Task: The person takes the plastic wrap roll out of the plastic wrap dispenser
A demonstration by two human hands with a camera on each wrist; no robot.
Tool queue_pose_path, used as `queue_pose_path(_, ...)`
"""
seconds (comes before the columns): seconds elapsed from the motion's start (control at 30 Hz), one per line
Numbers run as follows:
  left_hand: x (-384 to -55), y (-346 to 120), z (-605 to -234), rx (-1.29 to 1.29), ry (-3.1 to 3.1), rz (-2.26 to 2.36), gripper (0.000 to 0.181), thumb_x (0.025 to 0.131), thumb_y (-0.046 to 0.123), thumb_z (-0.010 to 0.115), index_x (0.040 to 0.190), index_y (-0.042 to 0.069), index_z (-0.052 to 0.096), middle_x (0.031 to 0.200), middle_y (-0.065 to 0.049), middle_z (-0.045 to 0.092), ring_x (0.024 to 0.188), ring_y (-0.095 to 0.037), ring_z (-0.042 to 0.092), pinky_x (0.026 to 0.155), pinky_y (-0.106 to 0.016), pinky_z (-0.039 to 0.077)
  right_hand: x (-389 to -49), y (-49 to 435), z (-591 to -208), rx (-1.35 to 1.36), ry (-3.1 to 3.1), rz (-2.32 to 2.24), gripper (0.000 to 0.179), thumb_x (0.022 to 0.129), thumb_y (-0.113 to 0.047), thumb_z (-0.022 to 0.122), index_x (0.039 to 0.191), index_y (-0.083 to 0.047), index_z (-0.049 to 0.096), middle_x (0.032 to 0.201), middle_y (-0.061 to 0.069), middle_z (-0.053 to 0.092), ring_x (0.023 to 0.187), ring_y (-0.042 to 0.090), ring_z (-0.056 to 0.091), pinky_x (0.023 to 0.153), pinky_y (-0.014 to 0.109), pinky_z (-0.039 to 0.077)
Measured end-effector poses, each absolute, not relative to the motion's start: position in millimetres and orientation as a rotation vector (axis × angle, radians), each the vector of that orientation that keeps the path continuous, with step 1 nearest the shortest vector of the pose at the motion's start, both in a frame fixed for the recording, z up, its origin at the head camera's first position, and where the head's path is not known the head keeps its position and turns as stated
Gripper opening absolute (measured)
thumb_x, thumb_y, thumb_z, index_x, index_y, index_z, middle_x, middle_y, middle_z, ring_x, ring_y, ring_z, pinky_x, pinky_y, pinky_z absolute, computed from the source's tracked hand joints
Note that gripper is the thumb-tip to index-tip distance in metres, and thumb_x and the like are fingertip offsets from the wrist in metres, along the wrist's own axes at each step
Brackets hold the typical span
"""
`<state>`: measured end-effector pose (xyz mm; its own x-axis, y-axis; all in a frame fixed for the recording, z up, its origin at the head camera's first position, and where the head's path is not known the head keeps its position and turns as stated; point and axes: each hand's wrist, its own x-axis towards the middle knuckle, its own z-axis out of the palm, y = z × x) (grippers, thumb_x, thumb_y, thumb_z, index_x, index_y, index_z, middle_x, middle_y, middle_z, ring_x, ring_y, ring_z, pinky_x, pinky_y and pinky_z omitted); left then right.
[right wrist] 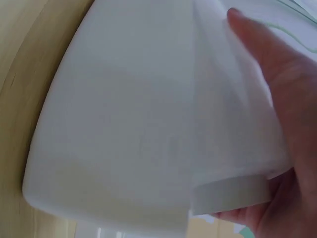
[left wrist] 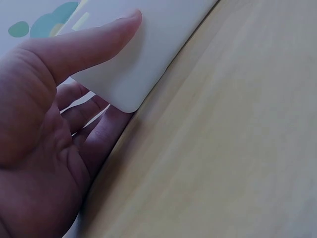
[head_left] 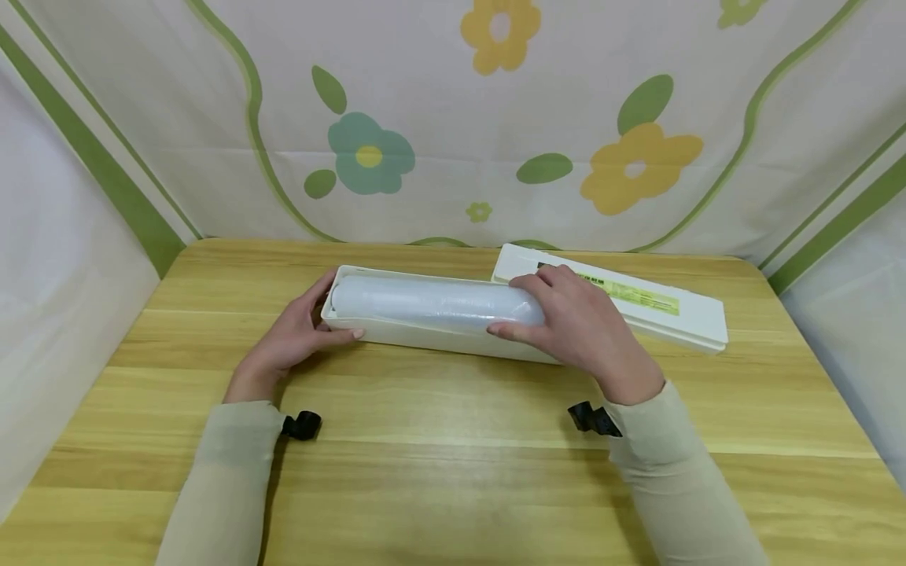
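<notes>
A long white box [head_left: 439,339] stands uncovered on the table, and a roll of cling film [head_left: 432,300] lies lengthwise in it. My left hand [head_left: 293,334] grips the box's left end, the thumb on the near wall and the other fingers round the end and far side. At the other end, my right hand [head_left: 576,318] holds the roll from above, thumb on the near side and fingers over the far side. In the right wrist view the roll's core end [right wrist: 230,194] sticks up above the box wall [right wrist: 109,124].
Behind the right hand lies the white lid [head_left: 697,316] with a yellow-green label, slanted on the wooden table [head_left: 439,456]. A flower-printed cloth [head_left: 439,118] hangs along the back edge, with white cloth at both sides. Black straps hang at both wrists.
</notes>
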<state>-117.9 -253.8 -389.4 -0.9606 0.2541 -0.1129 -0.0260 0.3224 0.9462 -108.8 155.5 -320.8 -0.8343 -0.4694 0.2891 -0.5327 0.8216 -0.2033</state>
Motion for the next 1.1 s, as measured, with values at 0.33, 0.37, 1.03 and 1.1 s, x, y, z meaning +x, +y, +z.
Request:
queue_pose_path(0.33, -119, -254, -390, 0.218, 2.365, 1.653, 0.11, 0.092, 0.013, 0.088, 0.174, 0.029, 0.017, 0.165, -0.006, 0.041, 0.14, -0.026, 0.044, 0.096, -0.015, 0.051, -116, 153, -320, 0.752, -2.888, 0.385, 0.085, 0.061, -0.07, 0.097, 0.128, -0.022, 0.075, 0.114, 0.004, 0.067, 0.099, 0.025, 0.063, 0.077, 0.045, 0.056)
queue_pose_path(0.37, -119, -254, -390, 0.218, 2.364, 1.654, 0.109, 0.092, 0.013, 0.088, 0.174, 0.029, 0.017, 0.164, -0.006, 0.041, 0.14, -0.026, 0.044, 0.096, -0.015, 0.052, -116, 153, -320, 0.757, -2.895, 0.371, 0.083, 0.063, -0.068, 0.097, 0.127, -0.021, 0.074, 0.115, 0.004, 0.067, 0.099, 0.025, 0.063, 0.077, 0.045, 0.056)
queue_pose_path(1.03, -119, -256, -390, 0.224, 2.316, 1.683, 0.112, 0.09, 0.012, 0.089, 0.175, 0.028, 0.017, 0.167, -0.006, 0.039, 0.141, -0.027, 0.044, 0.095, -0.017, 0.054, -124, 160, -337, 0.887, -2.688, 0.407, 0.079, 0.067, -0.074, 0.09, 0.134, -0.033, 0.078, 0.114, -0.002, 0.083, 0.082, 0.02, 0.077, 0.059, 0.036, 0.05)
queue_pose_path(1.1, -119, -256, -390, 0.224, 2.317, 1.68, 0.112, 0.09, 0.011, 0.089, 0.175, 0.028, 0.017, 0.168, -0.006, 0.038, 0.142, -0.027, 0.043, 0.095, -0.017, 0.054, -124, 161, -339, 0.878, -2.661, 0.447, 0.08, 0.064, -0.073, 0.092, 0.133, -0.033, 0.079, 0.113, -0.003, 0.084, 0.079, 0.02, 0.077, 0.058, 0.035, 0.049)
